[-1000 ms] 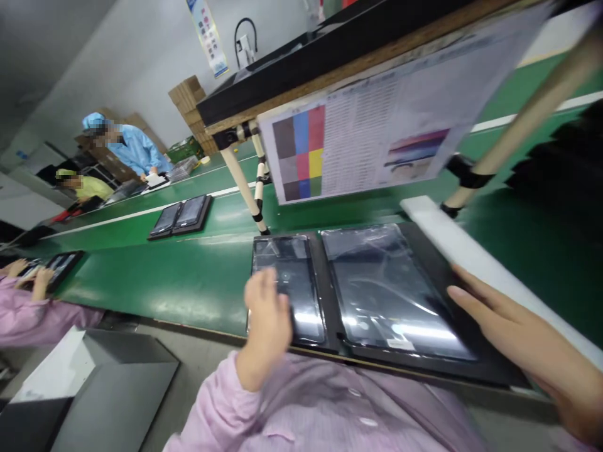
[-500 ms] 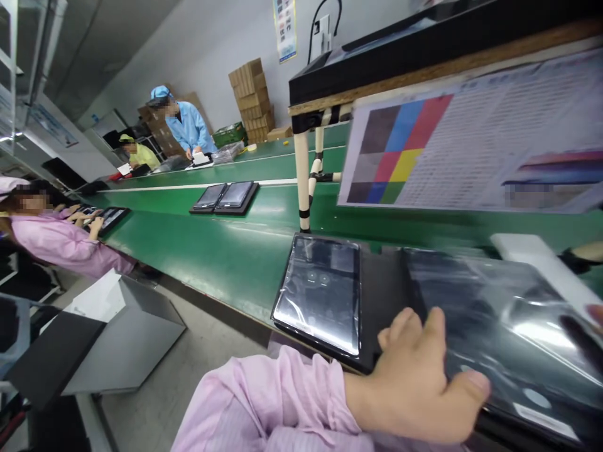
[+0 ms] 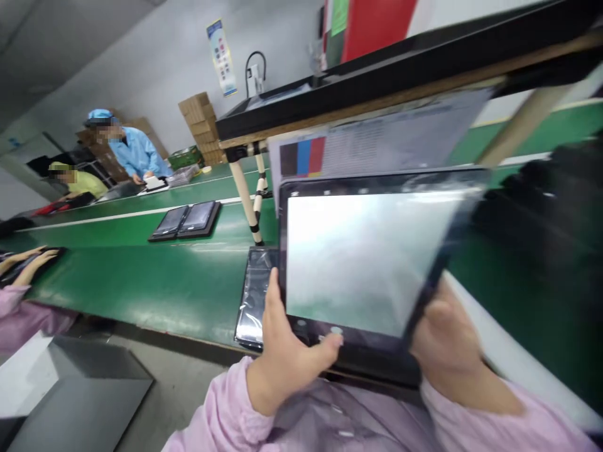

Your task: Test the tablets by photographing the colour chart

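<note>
A black-framed tablet [image 3: 362, 251] is raised upright in front of me, its screen pale and bright. My left hand [image 3: 292, 345] grips its lower left corner, thumb on the front bezel and fingers along the side. At the lower right edge, my right hand [image 3: 447, 333] holds the tablet too; it is blurred and its fingers are partly hidden behind the frame. Behind the tablet's left side lies another tablet [image 3: 252, 301] under shiny film, partly covered by my left hand.
Two film-wrapped tablets [image 3: 195, 220] sit on black trays on the green bench [image 3: 141, 276]. A shelf [image 3: 377, 88] on pipe legs stands over it, with a printed colour chart [image 3: 367, 147] below. A grey box [image 3: 89, 383] is at lower left. Co-workers sit or stand along the bench.
The tablet on the right has been lifted off the bench and stood up facing me. My left hand now grips its corner, and my right hand has come into view on its other side.
</note>
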Motion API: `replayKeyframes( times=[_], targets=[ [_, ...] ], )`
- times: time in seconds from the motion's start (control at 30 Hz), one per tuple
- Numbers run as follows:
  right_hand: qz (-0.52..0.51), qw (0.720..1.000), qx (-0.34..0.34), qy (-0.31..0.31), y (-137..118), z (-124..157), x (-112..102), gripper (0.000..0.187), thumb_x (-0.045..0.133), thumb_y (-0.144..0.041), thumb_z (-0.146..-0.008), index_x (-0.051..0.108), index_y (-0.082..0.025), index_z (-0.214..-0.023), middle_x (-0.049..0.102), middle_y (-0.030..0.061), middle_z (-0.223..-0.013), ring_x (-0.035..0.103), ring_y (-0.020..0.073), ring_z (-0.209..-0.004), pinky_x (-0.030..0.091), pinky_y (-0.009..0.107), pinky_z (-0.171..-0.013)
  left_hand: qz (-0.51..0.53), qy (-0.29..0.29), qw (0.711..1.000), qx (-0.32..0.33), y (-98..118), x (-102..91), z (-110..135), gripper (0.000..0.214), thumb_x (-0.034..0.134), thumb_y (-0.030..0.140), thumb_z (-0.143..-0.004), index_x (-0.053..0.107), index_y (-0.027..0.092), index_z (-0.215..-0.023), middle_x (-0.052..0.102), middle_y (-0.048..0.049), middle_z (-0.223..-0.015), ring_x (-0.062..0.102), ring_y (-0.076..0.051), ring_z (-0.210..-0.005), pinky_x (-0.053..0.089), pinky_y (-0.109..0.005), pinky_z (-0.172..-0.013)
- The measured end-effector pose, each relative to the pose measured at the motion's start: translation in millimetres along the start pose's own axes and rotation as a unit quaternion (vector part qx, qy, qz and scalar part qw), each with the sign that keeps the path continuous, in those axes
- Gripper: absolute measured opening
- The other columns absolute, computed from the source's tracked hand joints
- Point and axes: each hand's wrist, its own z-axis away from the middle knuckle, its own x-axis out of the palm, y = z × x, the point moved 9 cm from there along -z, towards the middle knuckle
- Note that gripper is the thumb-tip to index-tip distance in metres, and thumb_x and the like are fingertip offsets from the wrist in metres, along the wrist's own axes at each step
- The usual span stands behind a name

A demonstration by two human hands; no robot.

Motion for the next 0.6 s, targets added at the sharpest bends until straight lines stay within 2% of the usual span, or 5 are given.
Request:
replayKeyframes(
  times=[0.07, 0.17, 0.27, 0.43, 0.6],
  targets=[
    [-0.065, 0.996, -0.005, -0.055, -7, -12, 23, 0.039, 0.069, -0.065, -0.084, 0.068, -0.036, -0.111, 0.073, 0.0014, -0.102, 0.072, 0.0262, -0.093, 0.061, 0.044, -0.088, -0.058, 0.022, 0.998, 0.001, -4, -2.5, 1, 0.120, 0.082, 0.047, -0.073, 0.007, 0.015, -0.161, 0.029, -0.0244, -0.161, 0.037, -0.039, -0.147, 0.032, -0.054, -0.121],
    [-0.077, 0.993, -0.001, -0.089, -9, -23, 41, 0.045, 0.066, -0.070, -0.084, 0.070, -0.031, -0.107, 0.074, 0.0023, -0.099, 0.073, 0.0245, -0.088, 0.063, 0.040, -0.082, -0.118, 0.031, 0.993, -0.004, -7, -2.0, -2, 0.126, 0.084, 0.047, -0.070, 0.003, 0.014, -0.160, 0.027, -0.0280, -0.161, 0.038, -0.041, -0.146, 0.039, -0.056, -0.116],
    [-0.073, 0.993, -0.003, -0.088, -5, -27, 42, 0.050, 0.065, -0.071, -0.085, 0.069, -0.029, -0.111, 0.073, 0.0034, -0.105, 0.071, 0.0241, -0.098, 0.062, 0.038, -0.086, -0.138, 0.025, 0.990, -0.008, -7, -0.6, -6, 0.129, 0.084, 0.046, -0.070, -0.002, 0.015, -0.161, 0.024, -0.0282, -0.162, 0.036, -0.041, -0.147, 0.040, -0.056, -0.115],
    [-0.064, 0.993, -0.022, -0.097, -4, -26, 39, 0.053, 0.062, -0.072, -0.087, 0.067, -0.024, -0.110, 0.072, 0.0069, -0.106, 0.063, 0.0281, -0.119, 0.053, 0.046, -0.105, -0.146, 0.036, 0.989, 0.003, -7, 1.2, -5, 0.129, 0.085, 0.045, -0.070, -0.003, 0.016, -0.161, 0.017, -0.0272, -0.164, 0.029, -0.041, -0.151, 0.039, -0.055, -0.116],
    [-0.056, 0.993, -0.032, -0.103, -4, -27, 38, 0.054, 0.059, -0.072, -0.089, 0.067, -0.023, -0.111, 0.071, 0.0083, -0.109, 0.061, 0.0289, -0.123, 0.051, 0.047, -0.107, -0.144, 0.050, 0.988, -0.003, -9, 2.9, -5, 0.128, 0.086, 0.044, -0.069, 0.000, 0.015, -0.161, 0.018, -0.0274, -0.165, 0.027, -0.041, -0.151, 0.038, -0.054, -0.118]
  ],
)
